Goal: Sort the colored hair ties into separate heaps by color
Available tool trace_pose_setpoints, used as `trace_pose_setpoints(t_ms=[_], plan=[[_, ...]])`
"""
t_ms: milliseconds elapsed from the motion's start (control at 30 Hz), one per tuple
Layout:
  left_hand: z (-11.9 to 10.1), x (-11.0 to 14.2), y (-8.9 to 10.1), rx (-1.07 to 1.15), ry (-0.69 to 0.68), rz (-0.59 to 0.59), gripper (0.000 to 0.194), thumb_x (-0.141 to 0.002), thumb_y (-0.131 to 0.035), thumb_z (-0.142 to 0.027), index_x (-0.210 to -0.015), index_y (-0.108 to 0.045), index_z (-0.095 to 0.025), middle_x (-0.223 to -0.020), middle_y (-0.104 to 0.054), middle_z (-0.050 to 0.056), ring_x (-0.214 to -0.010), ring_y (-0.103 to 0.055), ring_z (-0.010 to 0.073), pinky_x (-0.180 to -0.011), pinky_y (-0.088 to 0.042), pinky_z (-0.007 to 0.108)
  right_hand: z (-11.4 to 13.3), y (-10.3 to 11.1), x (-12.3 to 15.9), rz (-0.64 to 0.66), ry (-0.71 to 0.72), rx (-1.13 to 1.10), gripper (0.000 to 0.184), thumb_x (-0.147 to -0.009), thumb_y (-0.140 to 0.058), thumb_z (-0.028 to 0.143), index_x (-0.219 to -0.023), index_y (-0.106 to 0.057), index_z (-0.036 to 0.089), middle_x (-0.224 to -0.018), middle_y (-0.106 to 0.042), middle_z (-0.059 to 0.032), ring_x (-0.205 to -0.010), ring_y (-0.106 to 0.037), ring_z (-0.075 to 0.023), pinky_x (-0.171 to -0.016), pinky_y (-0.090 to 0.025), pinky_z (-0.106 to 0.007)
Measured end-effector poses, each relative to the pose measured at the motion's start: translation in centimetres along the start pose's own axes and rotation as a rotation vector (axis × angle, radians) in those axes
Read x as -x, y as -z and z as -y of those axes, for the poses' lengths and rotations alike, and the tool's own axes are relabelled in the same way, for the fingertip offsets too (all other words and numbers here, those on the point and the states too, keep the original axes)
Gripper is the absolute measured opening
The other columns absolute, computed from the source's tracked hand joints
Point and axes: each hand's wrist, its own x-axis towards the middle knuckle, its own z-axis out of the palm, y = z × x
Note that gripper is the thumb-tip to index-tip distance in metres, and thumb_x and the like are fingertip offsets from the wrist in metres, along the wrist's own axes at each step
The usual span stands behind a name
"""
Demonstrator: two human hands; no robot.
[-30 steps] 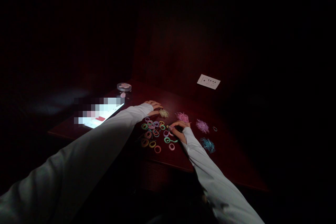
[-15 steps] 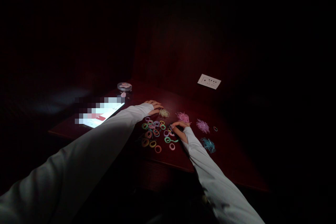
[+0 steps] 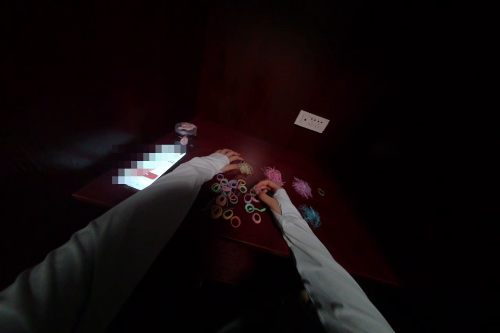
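My left hand [image 3: 229, 159] lies palm down with its fingers stretched out, its thumb beside a small pile of pale yellow bands [image 3: 245, 168]. Curled over the right side of a spread of colourful hair ties [image 3: 233, 197], my right hand [image 3: 269, 188] has its thumb and fingertips pinched together. What is between them is too small and dark to make out. A green hair tie [image 3: 249, 208] and a pink one [image 3: 256, 218] lie just below that hand. Beyond its knuckles is a pile of thin pink bands [image 3: 273, 176].
Purple bands [image 3: 302, 187] and teal bands [image 3: 310, 216] form piles on the right of the dark red table [image 3: 344, 239], near a single ring [image 3: 321, 192]. At the left are a lit phone [image 3: 156, 171] and a clear lidded jar [image 3: 186, 130]. A socket plate [image 3: 311, 121] is on the wall.
The fingers of my right hand have shifted slightly at the edge of the hair ties. My left hand stays in place beside the pale yellow pile.
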Motion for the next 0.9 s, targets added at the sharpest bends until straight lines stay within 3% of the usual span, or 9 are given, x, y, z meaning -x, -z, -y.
trace_pose_setpoints(t_ms=[233, 433, 667, 900], plan=[[-0.13, -0.08, -0.04, -0.020, 0.016, 0.004, 0.048, -0.105, -0.052, -0.053, -0.151, -0.059, -0.043, -0.163, -0.054, 0.001, -0.149, -0.043, 0.0316, -0.125, -0.034, 0.053, -0.09, 0.46, -0.17, 0.007, -0.011, -0.061, 0.024, -0.075, -0.081, 0.042, -0.089, -0.079, 0.023, -0.082, -0.073, -0.0022, -0.069, -0.057, -0.0145, -0.066, -0.049, -0.029], [0.04, -0.08, -0.15, -0.015, 0.004, 0.004, 0.048, -0.106, -0.051, -0.052, -0.153, -0.058, -0.042, -0.165, -0.052, 0.003, -0.150, -0.042, 0.0319, -0.125, -0.033, 0.054, -0.13, 0.97, -0.17, 0.058, -0.036, 0.034, 0.034, -0.083, -0.077, 0.050, -0.104, -0.086, 0.024, -0.089, -0.075, -0.0057, -0.075, -0.061, -0.0187, -0.073, -0.051, -0.034], [0.09, -0.17, -0.23, -0.014, 0.007, 0.004, 0.049, -0.106, -0.051, -0.053, -0.153, -0.058, -0.041, -0.164, -0.053, 0.004, -0.150, -0.043, 0.0326, -0.125, -0.033, 0.055, 0.20, 0.95, -0.05, 0.055, -0.043, 0.034, 0.045, -0.088, -0.071, 0.064, -0.098, -0.086, 0.023, -0.090, -0.080, -0.0078, -0.078, -0.066, -0.0225, -0.077, -0.052, -0.037], [-0.31, -0.06, -0.12, -0.023, 0.026, -0.002, 0.048, -0.105, -0.052, -0.053, -0.151, -0.059, -0.042, -0.163, -0.053, 0.002, -0.150, -0.043, 0.0311, -0.126, -0.034, 0.051, 0.03, 0.69, -0.10, 0.009, -0.015, 0.004, 0.033, -0.082, -0.078, 0.052, -0.092, -0.083, 0.021, -0.079, -0.075, -0.0028, -0.069, -0.059, -0.0159, -0.069, -0.047, -0.029]])
